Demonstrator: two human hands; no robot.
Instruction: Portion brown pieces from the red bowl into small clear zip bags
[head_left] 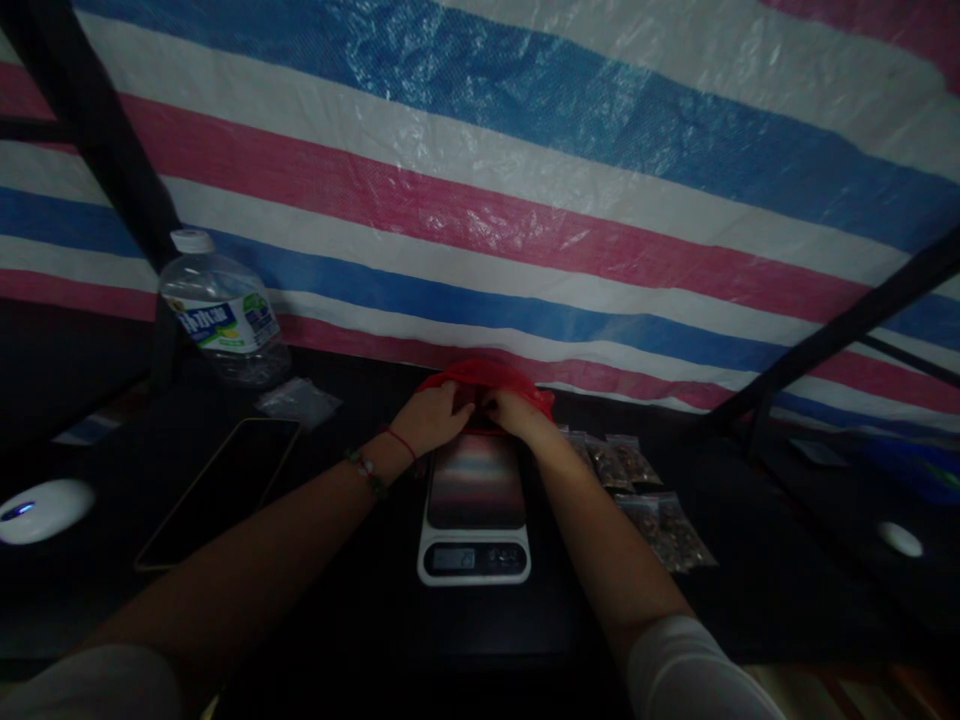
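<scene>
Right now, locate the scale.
In the head view the scale sits centre on the table, just this side of the red bag; a phone lies to its left, small packets to its right.

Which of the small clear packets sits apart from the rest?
The small clear plastic packet lying alone by the clear plastic water bottle, left of the white digital scale. The other packets, holding brownish bits, cluster right of the scale.

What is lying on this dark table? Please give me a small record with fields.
Hands: left hand and right hand both grip a red plastic bag
Nearer: white digital kitchen scale
Right: small clear packets of brown bits
Left: clear plastic water bottle, dark flat phone
Behind: red, white and blue striped tarp
</scene>
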